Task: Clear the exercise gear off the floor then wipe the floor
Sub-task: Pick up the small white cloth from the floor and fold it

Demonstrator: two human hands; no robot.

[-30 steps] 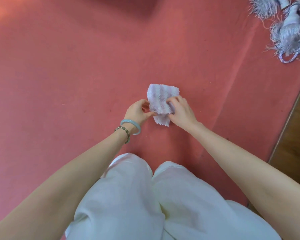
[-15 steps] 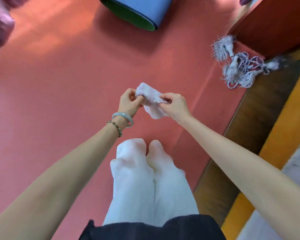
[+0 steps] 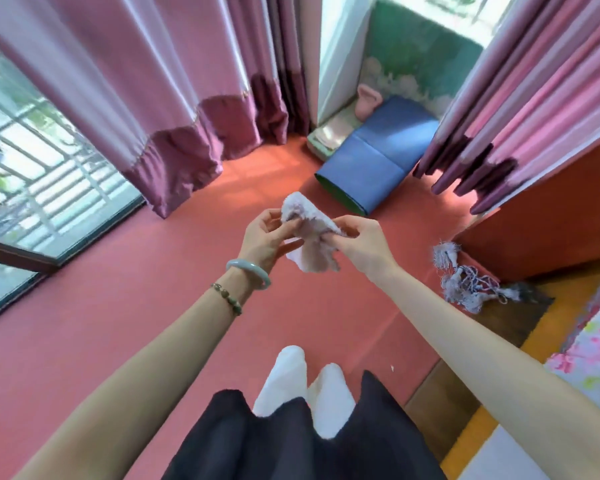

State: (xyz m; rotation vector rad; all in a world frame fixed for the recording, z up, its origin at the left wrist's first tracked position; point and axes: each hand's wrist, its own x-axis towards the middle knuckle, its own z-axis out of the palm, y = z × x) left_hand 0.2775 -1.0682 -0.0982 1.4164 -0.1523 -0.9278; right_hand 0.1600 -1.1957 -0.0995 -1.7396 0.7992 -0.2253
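Observation:
A small pale lilac cloth (image 3: 313, 244) hangs in the air in front of me, above the red floor (image 3: 136, 306). My left hand (image 3: 265, 239) pinches its left side and my right hand (image 3: 359, 242) pinches its right edge, with the cloth stretched between them. A folded blue exercise mat (image 3: 374, 161) lies on the floor by the far wall, beyond my hands. I am standing; my white trouser legs show below.
Pink curtains (image 3: 153, 98) hang at the left and right. A glass door (image 3: 25, 188) is at the left. Grey tasselled cords (image 3: 465, 282) lie by an orange cabinet (image 3: 548, 216). A pink object (image 3: 368, 102) stands behind the mat. A flowered bedcover (image 3: 589, 341) is at the right.
I have risen from crouching to standing. The cloth has come up off the floor, held between both hands. The view has lifted and now takes in the curtains and the mat.

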